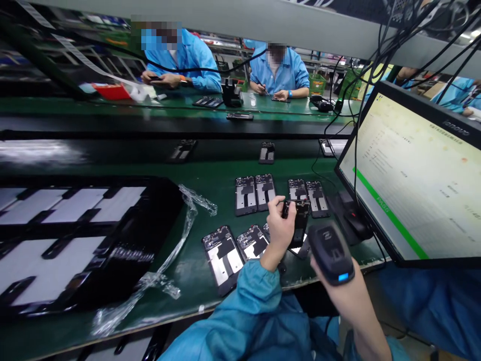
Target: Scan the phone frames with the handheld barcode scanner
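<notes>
My left hand point(281, 228) grips an opened phone point(299, 228) by its upper edge, thumb and fingers closed on it, and tilts it above the bench. In my right hand point(341, 291) is a black barcode scanner point(329, 253) with a small blue light; its head hides most of my fingers. The scanner is just right of the phone. Several more opened phones lie on the green bench point(199, 260), among them a large one point(223, 255) left of my left hand and a pair point(255, 193) behind it. Others are partly hidden by my hand and the held phone.
On the right stands a monitor point(409, 180) showing a green PASS bar. A black tray point(56, 235) with pale sheets and a strip of clear plastic wrap point(169, 265) lie on the left. Cables point(376, 55) hang overhead. Co-workers in blue point(278, 75) sit across the bench.
</notes>
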The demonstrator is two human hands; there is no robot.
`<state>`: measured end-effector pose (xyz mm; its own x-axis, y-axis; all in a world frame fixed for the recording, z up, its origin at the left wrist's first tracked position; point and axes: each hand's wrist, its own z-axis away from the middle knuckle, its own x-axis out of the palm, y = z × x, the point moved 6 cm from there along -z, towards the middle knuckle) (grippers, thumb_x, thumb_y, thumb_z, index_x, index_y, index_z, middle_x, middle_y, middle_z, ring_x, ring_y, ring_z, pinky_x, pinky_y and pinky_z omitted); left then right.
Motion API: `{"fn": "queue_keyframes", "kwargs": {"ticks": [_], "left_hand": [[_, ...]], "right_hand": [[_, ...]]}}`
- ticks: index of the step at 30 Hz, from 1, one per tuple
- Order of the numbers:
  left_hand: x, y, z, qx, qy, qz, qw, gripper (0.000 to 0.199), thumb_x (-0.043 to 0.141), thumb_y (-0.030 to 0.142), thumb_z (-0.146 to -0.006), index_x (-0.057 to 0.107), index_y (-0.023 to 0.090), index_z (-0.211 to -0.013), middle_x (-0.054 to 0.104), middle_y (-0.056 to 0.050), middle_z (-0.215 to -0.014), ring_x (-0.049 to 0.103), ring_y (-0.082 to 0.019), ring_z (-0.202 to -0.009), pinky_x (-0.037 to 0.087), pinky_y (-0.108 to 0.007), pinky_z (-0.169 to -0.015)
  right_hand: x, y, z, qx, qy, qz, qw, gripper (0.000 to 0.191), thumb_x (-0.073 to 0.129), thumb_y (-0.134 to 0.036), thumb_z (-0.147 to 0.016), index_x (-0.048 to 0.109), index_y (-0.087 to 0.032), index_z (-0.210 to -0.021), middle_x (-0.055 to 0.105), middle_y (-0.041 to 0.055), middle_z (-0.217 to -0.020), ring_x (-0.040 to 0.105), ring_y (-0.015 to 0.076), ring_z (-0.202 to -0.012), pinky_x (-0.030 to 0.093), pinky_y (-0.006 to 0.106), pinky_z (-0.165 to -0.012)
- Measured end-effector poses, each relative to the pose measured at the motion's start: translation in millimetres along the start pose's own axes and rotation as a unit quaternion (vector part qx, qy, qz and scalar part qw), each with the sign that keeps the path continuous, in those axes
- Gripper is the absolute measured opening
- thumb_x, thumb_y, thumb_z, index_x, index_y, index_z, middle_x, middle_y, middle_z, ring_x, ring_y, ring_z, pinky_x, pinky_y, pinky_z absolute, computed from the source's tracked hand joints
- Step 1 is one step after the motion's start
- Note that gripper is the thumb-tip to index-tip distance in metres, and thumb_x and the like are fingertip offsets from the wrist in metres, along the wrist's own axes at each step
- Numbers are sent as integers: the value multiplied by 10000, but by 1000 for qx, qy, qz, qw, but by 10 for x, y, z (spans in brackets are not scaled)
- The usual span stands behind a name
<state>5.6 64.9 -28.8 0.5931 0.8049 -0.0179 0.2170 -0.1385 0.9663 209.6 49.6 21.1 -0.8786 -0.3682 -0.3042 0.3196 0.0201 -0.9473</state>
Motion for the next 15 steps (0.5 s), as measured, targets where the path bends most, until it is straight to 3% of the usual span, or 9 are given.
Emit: {"fn": "queue_keyframes", "kwargs": {"ticks": [2, 3, 5, 7, 10, 12, 15], "left_hand": [[73, -18, 16, -22, -116, 38, 992, 502, 616, 321, -864, 425, 189, -1310, 660, -61, -979, 675, -179, -909, 535, -335, -873], [118, -24, 53, -25, -182, 51, 982, 630, 652, 291, -832, 366, 201, -1386, 653, -85, -1094, 663, -198, -1025, 512, -357, -953], [194, -25, 158, -11, -297, 32, 954, 858, 702, 219, -763, 251, 228, -1492, 534, -131, -1377, 532, -246, -1292, 406, -404, -1111], [245, -17, 243, 15, -357, -29, 934, 904, 697, 185, -751, 234, 245, -1525, 356, -126, -1553, 345, -276, -1447, 287, -424, -1196], [350, 26, 262, 26, -354, -90, 931, 915, 705, 223, -775, 210, 267, -1544, 281, -90, -1606, 285, -275, -1478, 253, -413, -1215], [473, 58, 233, 15, -323, -91, 942, 901, 725, 269, -778, 233, 281, -1533, 331, -80, -1582, 376, -268, -1431, 319, -396, -1182], [707, 59, 231, -13, -271, -54, 961, 712, 724, 338, -791, 400, 256, -1419, 489, -89, -1456, 574, -246, -1237, 453, -372, -1054]], "right_hand": [[-12, 276, -268, 41, 18, -88, 995, 431, 826, -373, -712, 689, -178, -1072, 751, 109, -1072, 700, 297, -1022, 562, 450, -921], [51, 418, -392, 68, -11, -171, 983, 501, 841, -399, -696, 676, -182, -1116, 739, 111, -1126, 692, 303, -1062, 561, 469, -933], [166, 637, -569, 105, -51, -296, 948, 576, 830, -478, -700, 651, -194, -1167, 738, 114, -1141, 714, 314, -1026, 580, 513, -900], [215, 756, -639, 115, -64, -347, 929, 568, 805, -519, -725, 648, -206, -1171, 747, 108, -1124, 732, 309, -981, 591, 525, -883], [126, 774, -593, 103, -69, -358, 925, 517, 823, -462, -736, 662, -228, -1169, 734, 87, -1173, 714, 298, -1037, 568, 518, -942], [-8, 741, -515, 91, -88, -348, 929, 529, 834, -418, -738, 655, -249, -1207, 718, 74, -1215, 690, 306, -1089, 558, 532, -959], [-298, 749, -373, 68, -100, -271, 955, 537, 828, -406, -744, 655, -275, -1235, 700, 64, -1255, 662, 321, -1132, 550, 559, -964]]}}
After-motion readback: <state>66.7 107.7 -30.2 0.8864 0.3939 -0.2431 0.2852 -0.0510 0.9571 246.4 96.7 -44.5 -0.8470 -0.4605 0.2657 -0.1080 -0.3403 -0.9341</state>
